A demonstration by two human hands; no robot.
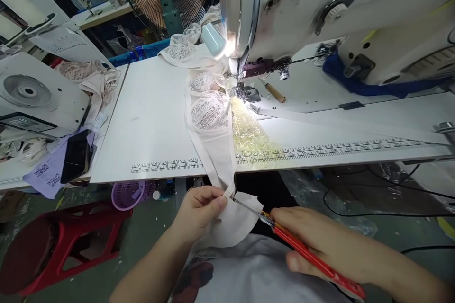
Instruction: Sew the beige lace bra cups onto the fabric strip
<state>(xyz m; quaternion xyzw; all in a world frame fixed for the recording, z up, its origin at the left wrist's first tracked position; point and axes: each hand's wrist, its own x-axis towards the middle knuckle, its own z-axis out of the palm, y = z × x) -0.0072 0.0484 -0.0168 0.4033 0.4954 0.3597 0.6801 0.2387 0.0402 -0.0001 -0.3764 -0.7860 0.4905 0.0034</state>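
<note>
A pale lace bra (209, 111) lies over the front edge of the sewing table, its upper part by the lit needle of the sewing machine (270, 14). Its band hangs down toward my lap. With thumb and fingers, my left hand (204, 208) pinches the band's narrow end just below the table edge. My right hand (313, 236) is wrapped round red-handled scissors (302, 248), seen edge-on. Their tips touch or nearly touch the fabric beside my left thumb; whether the blades are apart cannot be made out. A white fabric piece (236, 222) hangs beneath.
A printed ruler (170, 165) runs along the table's front edge. Yellowish clear film (249, 137) lies beside the bra. A wooden-handled tool (275, 92) rests behind the needle. At left are a phone (76, 156), a purple basket (124, 196) and a red stool (78, 241). A fan (170, 0) stands behind.
</note>
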